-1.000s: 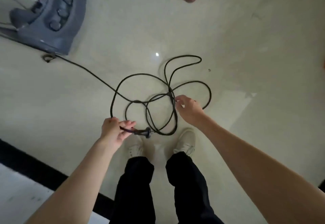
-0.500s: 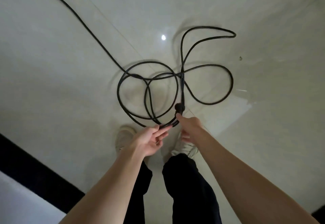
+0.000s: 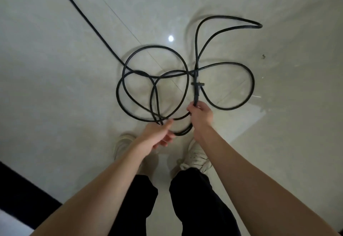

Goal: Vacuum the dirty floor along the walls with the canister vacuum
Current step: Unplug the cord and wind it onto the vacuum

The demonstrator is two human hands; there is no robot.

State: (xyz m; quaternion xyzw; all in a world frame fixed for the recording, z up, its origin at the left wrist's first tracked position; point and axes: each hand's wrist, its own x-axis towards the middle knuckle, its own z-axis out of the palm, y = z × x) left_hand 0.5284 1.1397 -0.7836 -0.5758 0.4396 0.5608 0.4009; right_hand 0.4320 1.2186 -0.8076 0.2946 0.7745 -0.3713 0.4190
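While black rubbery cord (image 3: 156,47) loops on glossy pale tile floor (image 3: 55,68) just ahead, right hand (image 3: 201,114) grips cord w/ plug (image 3: 197,85) above; left hand (image 3: 157,135) relaxed, thumb touching loops.

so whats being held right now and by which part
The right hand grips the black power cord just behind its plug; the left hand holds nothing.

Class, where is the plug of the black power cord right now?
In the head view, the plug hangs just right of centre, directly above the right hand gripping its cord, amid the loops.
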